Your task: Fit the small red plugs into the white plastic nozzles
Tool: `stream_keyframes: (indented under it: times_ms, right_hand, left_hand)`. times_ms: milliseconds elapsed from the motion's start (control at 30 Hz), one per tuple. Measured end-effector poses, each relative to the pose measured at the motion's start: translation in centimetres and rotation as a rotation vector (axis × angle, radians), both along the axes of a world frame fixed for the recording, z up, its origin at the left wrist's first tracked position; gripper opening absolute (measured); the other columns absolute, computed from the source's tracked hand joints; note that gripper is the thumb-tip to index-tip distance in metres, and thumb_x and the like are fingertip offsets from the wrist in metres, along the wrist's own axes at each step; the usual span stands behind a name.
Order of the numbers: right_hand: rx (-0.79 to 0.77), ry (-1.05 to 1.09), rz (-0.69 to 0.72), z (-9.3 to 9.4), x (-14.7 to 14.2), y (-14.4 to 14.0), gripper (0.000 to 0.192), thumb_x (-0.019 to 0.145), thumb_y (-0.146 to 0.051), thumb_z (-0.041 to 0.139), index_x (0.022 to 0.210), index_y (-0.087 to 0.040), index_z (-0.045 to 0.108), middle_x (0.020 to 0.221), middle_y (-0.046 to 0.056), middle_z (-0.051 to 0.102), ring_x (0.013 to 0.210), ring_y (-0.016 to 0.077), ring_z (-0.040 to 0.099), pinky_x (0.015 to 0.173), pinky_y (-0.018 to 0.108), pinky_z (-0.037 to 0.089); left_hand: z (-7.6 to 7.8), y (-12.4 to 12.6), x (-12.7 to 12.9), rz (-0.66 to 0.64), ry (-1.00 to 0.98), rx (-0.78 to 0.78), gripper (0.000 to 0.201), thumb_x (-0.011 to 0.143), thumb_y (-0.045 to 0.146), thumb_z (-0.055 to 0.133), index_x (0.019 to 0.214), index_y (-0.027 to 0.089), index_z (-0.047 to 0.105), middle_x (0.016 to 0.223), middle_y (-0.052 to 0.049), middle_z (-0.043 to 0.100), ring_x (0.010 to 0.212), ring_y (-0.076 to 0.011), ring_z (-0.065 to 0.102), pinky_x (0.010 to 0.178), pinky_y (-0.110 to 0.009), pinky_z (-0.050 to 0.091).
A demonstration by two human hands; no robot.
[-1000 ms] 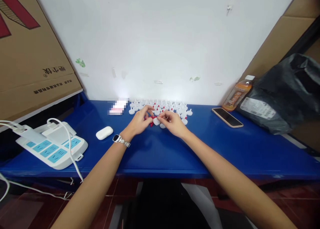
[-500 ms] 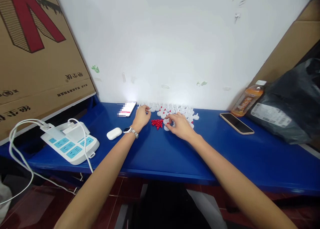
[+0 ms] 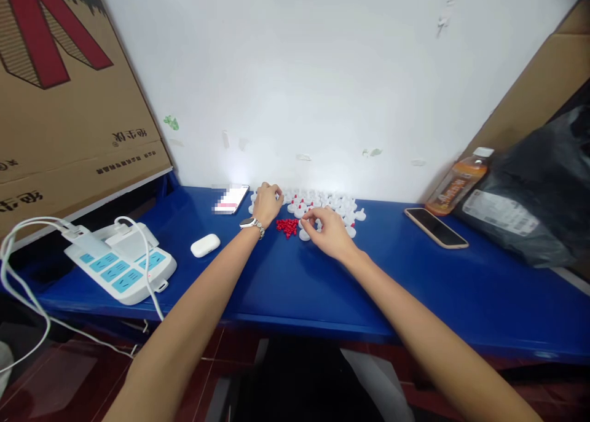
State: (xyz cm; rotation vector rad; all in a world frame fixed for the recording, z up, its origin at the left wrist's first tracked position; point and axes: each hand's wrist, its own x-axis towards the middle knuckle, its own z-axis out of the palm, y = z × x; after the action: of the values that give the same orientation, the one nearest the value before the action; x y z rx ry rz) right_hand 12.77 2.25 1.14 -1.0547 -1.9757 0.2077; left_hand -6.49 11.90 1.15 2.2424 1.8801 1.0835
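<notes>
My left hand [image 3: 268, 206], a watch on its wrist, reaches over the back left of a crowd of white plastic nozzle caps [image 3: 338, 202]. Its fingers are curled around one white cap at their tips, partly hidden. Thumb and forefinger of my right hand [image 3: 330, 230] pinch the upper part of another white nozzle cap [image 3: 304, 234], which stands near the front of the group. Between my hands lies a small heap of red tips [image 3: 287, 227]. Several white caps behind it carry a red tip on their spouts.
On the blue table [image 3: 295, 287], a lit phone [image 3: 232, 198], a white earbud case [image 3: 205, 246] and a power strip [image 3: 124, 268] with cables lie left. To the right are a dark phone [image 3: 436, 228], an orange drink bottle [image 3: 458, 182] and a black plastic bag [image 3: 530, 195]. A white wall stands behind.
My left hand has moved away from me, further over the white caps at the back. My right hand stays at the same cap, its fingers shifted slightly. The view has moved a little.
</notes>
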Motion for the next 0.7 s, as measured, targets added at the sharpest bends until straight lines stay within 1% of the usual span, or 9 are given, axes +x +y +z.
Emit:
stream_keyframes:
  times_ms: [67, 133, 167, 200, 300, 400, 467, 600, 700]
  right_hand:
    - [-0.015, 0.031, -0.001, 0.0, 0.0, 0.0, 0.010, 0.090, -0.024, 0.061, 0.085, -0.021, 0.069, 0.074, 0.000, 0.067, 0.074, 0.0176, 0.058, 0.082, 0.034, 0.042]
    - [-0.027, 0.028, -0.005, 0.0, 0.1, 0.0, 0.011, 0.090, -0.024, 0.060, 0.085, -0.021, 0.069, 0.076, 0.001, 0.068, 0.076, 0.0181, 0.057, 0.080, 0.033, 0.042]
    - [-0.028, 0.004, -0.013, 0.0, 0.1, 0.0, 0.011, 0.091, -0.024, 0.060, 0.086, -0.021, 0.070, 0.078, 0.002, 0.068, 0.078, 0.0189, 0.057, 0.081, 0.034, 0.041]
    - [-0.027, -0.038, -0.025, 0.0, 0.0, -0.1, 0.011, 0.091, -0.024, 0.060, 0.088, -0.021, 0.070, 0.081, 0.003, 0.069, 0.082, 0.0202, 0.057, 0.082, 0.035, 0.040]
    - [-0.002, -0.230, -0.078, -0.1, -0.3, -0.4, 0.012, 0.090, -0.027, 0.063, 0.096, -0.024, 0.073, 0.097, 0.007, 0.068, 0.098, 0.0262, 0.053, 0.088, 0.041, 0.037]
    - [0.036, -0.409, -0.104, -0.2, -0.9, -0.6, 0.014, 0.089, -0.030, 0.065, 0.099, -0.024, 0.074, 0.110, 0.011, 0.063, 0.107, 0.0309, 0.048, 0.090, 0.046, 0.034]
    - [0.053, -0.480, -0.116, -0.3, -1.2, -0.6, 0.013, 0.089, -0.031, 0.066, 0.095, -0.022, 0.074, 0.112, 0.013, 0.061, 0.109, 0.0326, 0.047, 0.090, 0.048, 0.033]
    - [0.063, -0.534, -0.138, -0.6, -1.7, -0.3, 0.011, 0.089, -0.029, 0.066, 0.089, -0.020, 0.073, 0.109, 0.014, 0.061, 0.108, 0.0329, 0.047, 0.089, 0.049, 0.034]
    - [0.071, -0.540, -0.139, -0.9, -1.7, -0.1, 0.011, 0.090, -0.028, 0.065, 0.090, -0.020, 0.073, 0.109, 0.013, 0.061, 0.108, 0.0324, 0.047, 0.089, 0.048, 0.034]
  left_hand:
    - [0.1, -1.4, -0.4, -0.102, -0.053, 0.080, 0.010, 0.094, 0.025, 0.053, 0.097, 0.020, 0.061, 0.112, -0.012, 0.061, 0.109, -0.0266, 0.060, 0.097, -0.041, 0.048]
    - [0.2, -3.0, -1.0, -0.258, -0.124, 0.088, 0.010, 0.098, 0.025, 0.046, 0.101, 0.020, 0.054, 0.121, -0.012, 0.062, 0.109, -0.0239, 0.061, 0.098, -0.040, 0.047]
    - [0.2, -3.8, -1.3, -0.329, -0.168, 0.057, 0.009, 0.099, 0.027, 0.045, 0.102, 0.020, 0.050, 0.125, -0.013, 0.062, 0.108, -0.0227, 0.062, 0.096, -0.039, 0.048]
    - [0.1, -4.5, -1.6, -0.379, -0.208, 0.014, 0.009, 0.100, 0.029, 0.044, 0.101, 0.021, 0.047, 0.124, -0.013, 0.064, 0.104, -0.0216, 0.063, 0.094, -0.038, 0.049]
    - [-0.4, -6.2, -2.5, -0.476, -0.303, -0.108, 0.013, 0.102, 0.035, 0.041, 0.101, 0.022, 0.043, 0.111, -0.009, 0.069, 0.089, -0.0184, 0.065, 0.084, -0.035, 0.051]
    - [-0.6, -7.1, -2.6, -0.509, -0.291, -0.139, 0.015, 0.102, 0.036, 0.039, 0.100, 0.022, 0.045, 0.100, -0.006, 0.068, 0.084, -0.0174, 0.063, 0.080, -0.033, 0.050]
    - [-0.5, -7.5, -2.4, -0.510, -0.222, -0.122, 0.018, 0.103, 0.035, 0.037, 0.097, 0.022, 0.048, 0.093, -0.004, 0.065, 0.082, -0.0178, 0.060, 0.081, -0.033, 0.048]
    - [-0.2, -8.0, -1.9, -0.498, -0.062, -0.072, 0.032, 0.105, 0.035, 0.027, 0.089, 0.022, 0.052, 0.086, -0.004, 0.061, 0.084, -0.0204, 0.057, 0.084, -0.035, 0.045]
    - [-0.1, -8.4, -1.6, -0.489, -0.023, -0.088, 0.031, 0.104, 0.038, 0.031, 0.088, 0.022, 0.052, 0.086, -0.004, 0.061, 0.085, -0.0216, 0.058, 0.082, -0.035, 0.045]
